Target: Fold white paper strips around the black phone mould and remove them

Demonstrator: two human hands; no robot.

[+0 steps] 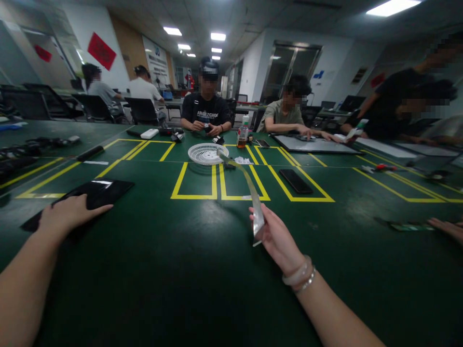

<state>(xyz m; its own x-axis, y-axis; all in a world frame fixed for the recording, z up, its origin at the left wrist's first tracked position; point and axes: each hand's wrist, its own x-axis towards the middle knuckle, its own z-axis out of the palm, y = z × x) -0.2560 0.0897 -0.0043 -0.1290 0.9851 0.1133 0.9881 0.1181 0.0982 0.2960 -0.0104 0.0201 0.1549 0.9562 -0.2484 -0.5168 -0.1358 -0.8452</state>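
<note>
My left hand (pixel 70 214) lies over a flat, glossy black panel (pixel 114 187) on the green table, thumb stretched out to the right. Part of the panel is hidden under it. Above the table at centre right, my right hand (pixel 277 236) is closed on the lower end of a long, thin, pale translucent strip (pixel 249 185). The strip curves up and away, its far end overlapping the white plastic basket (pixel 195 156) in view. Whether strip and basket touch, I cannot tell.
Yellow tape rectangles mark the green table (pixel 173 270). A black phone (pixel 295 181) lies right of centre, a drink bottle (pixel 242 134) stands farther back, and dark cables (pixel 39 147) lie at left. People sit opposite; another person's hand (pixel 448 227) is near a green circuit board (pixel 410 226).
</note>
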